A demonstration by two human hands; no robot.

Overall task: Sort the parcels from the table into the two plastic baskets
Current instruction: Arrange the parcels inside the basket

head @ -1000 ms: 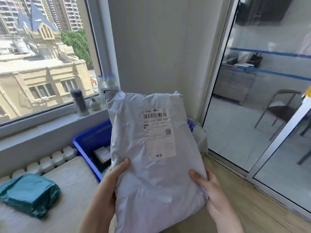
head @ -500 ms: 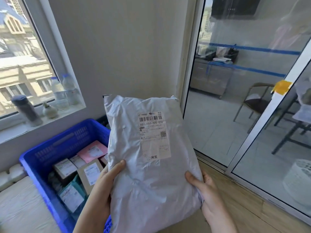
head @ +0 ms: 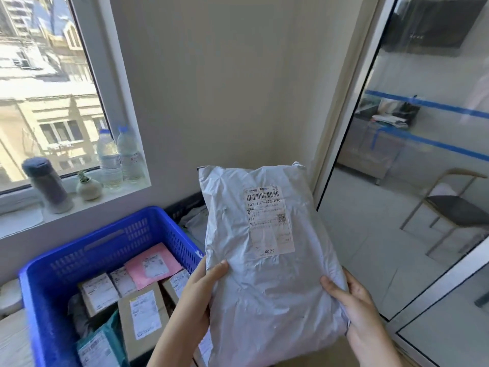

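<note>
A large grey poly-mailer parcel (head: 267, 260) with a white shipping label is held upright in front of me. My left hand (head: 201, 290) grips its lower left edge, thumb on the front. My right hand (head: 352, 300) grips the lower right edge the same way. To the left stands a blue plastic basket (head: 105, 242) holding several parcels: brown boxes, a pink envelope (head: 153, 266) and a teal bag. Behind the held parcel, a dark basket (head: 185, 205) with pale bags inside peeks out, mostly hidden.
A windowsill (head: 79, 205) carries a grey flask, a small white vase and two water bottles. A white radiator (head: 10, 295) sits at the far left. A glass sliding door (head: 397, 181) fills the right side, with wooden floor below it.
The view swung right and down: the table and teal parcel left the frame, and the blue basket's contents came into view. The grey parcel shifted right, towards the dark basket, in both hands.
</note>
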